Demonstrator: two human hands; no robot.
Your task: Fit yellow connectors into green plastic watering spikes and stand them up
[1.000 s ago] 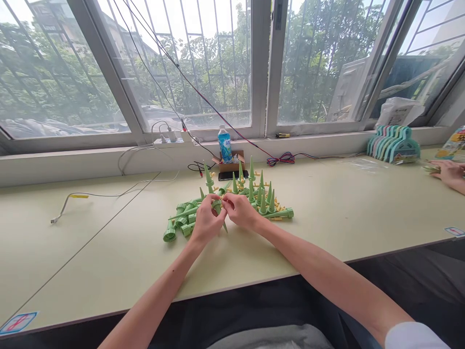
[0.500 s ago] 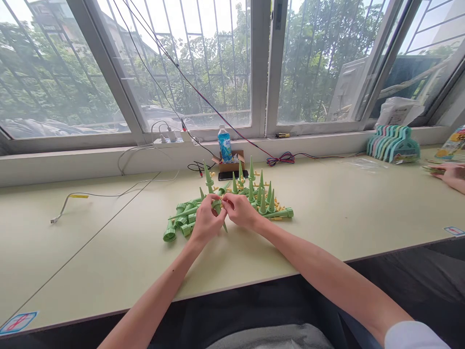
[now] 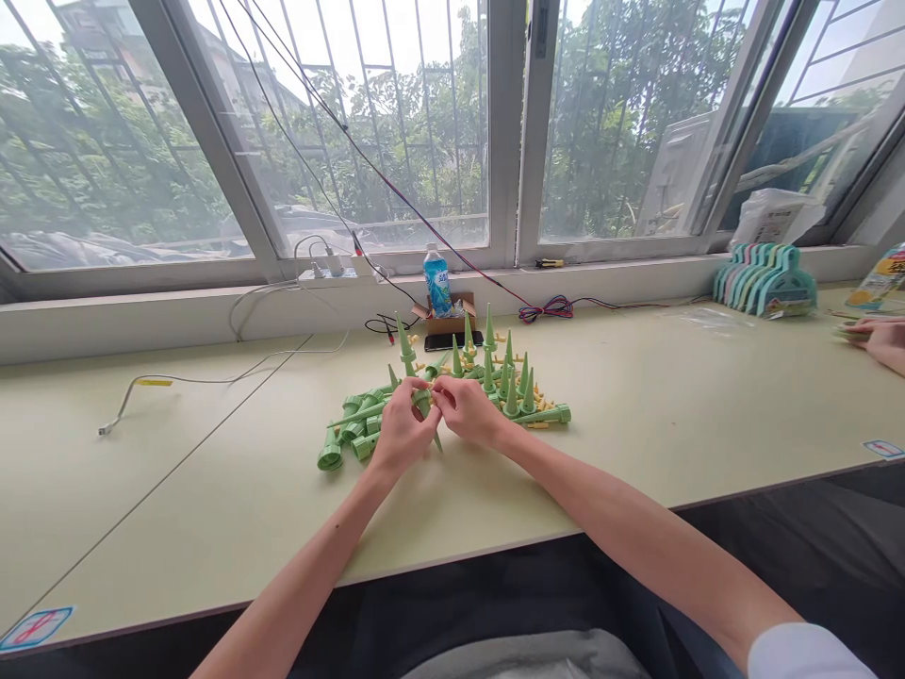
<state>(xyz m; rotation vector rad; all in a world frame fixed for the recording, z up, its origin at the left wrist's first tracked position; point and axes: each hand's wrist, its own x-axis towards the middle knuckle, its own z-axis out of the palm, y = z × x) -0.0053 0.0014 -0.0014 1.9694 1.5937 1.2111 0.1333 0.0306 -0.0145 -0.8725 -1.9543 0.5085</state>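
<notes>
My left hand [image 3: 406,429] is closed around a green plastic plant watering spike [image 3: 422,401], whose pointed end hangs down below the fingers. Fingers of my right hand [image 3: 468,407] pinch at the collar of this spike, on a small yellow piece [image 3: 434,384] mostly hidden by the fingertips. Both hands meet just in front of a pile of similar parts. Loose green spikes [image 3: 368,412] lie to the left of my hands. On the right, several green spikes [image 3: 511,391] stand point up among small yellow valve pieces [image 3: 541,398].
Behind the pile are a black phone [image 3: 452,342], a small cardboard box [image 3: 459,322] and a blue-labelled bottle [image 3: 437,283]. A grey cable [image 3: 212,378] crosses the table at left. Farther right stand pastel hangers [image 3: 767,281], and another person's hand [image 3: 883,338] rests near the edge.
My hands keep almost the same pose on the spike. The other person's hand at the far right has shifted slightly.
</notes>
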